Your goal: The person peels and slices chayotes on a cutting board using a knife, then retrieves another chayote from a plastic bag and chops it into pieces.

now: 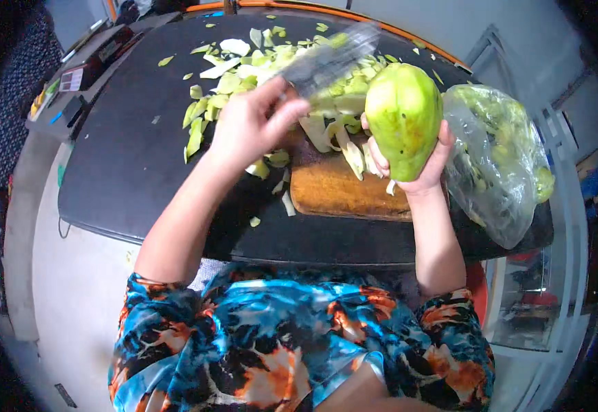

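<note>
My left hand (251, 120) is closed on a wide-bladed knife (323, 58), its blade blurred and raised toward the upper right over a heap of pale green peels and slices (237, 79). My right hand (429, 161) grips a large green fruit (402, 113), like an unripe papaya, upright with its narrow end down, above the right part of a wooden cutting board (333, 196). Strips of peel lie on the board's far part.
The dark tabletop (120, 172) has a curved near edge. A clear plastic bag (491, 172) with more green produce sits at the right. A side surface (72, 82) with small items is at the upper left; glass panels with pale frames (553, 288) stand at the right.
</note>
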Demonstrator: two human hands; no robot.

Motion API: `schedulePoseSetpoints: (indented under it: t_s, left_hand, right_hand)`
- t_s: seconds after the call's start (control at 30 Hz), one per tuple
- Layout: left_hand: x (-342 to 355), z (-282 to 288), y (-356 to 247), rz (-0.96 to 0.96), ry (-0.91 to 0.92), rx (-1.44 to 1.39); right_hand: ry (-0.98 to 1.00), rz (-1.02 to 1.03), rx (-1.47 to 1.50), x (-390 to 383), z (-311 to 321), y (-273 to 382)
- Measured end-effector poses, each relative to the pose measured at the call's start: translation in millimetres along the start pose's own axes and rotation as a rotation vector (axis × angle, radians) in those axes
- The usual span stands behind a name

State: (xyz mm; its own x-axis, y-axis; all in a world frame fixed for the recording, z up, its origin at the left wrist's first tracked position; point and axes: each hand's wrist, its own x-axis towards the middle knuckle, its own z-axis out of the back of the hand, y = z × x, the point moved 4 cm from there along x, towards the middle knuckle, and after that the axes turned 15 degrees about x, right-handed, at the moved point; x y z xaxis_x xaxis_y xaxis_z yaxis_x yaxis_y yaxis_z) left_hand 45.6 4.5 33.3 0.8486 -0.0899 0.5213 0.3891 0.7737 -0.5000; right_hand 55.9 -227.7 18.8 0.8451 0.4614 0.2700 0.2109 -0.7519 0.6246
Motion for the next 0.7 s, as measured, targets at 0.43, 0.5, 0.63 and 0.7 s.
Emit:
schedulePoseSetpoints:
  t_s: [0.43, 0.5, 0.63, 0.7]
  left_hand:
    - [-30, 2, -66, -0.662, 0.029, -0.043]
    - [-32, -1, -67, -0.679, -0.012, -0.024]
    - [-35, 2, -73, -0.707, -0.054, -0.011]
    - [-38, 0, -76, -0.72, -0.07, -0.036]
  right_hand:
    - [-0.24, 0.089, 0.202, -5, 61, -2]
    - [-0.217, 0.102, 0.133, -10, 49, -10]
    - [-0.2, 0.155, 0.008, -16, 33, -17]
    - [-0.193, 0.167, -0.041, -18, 26, -18]
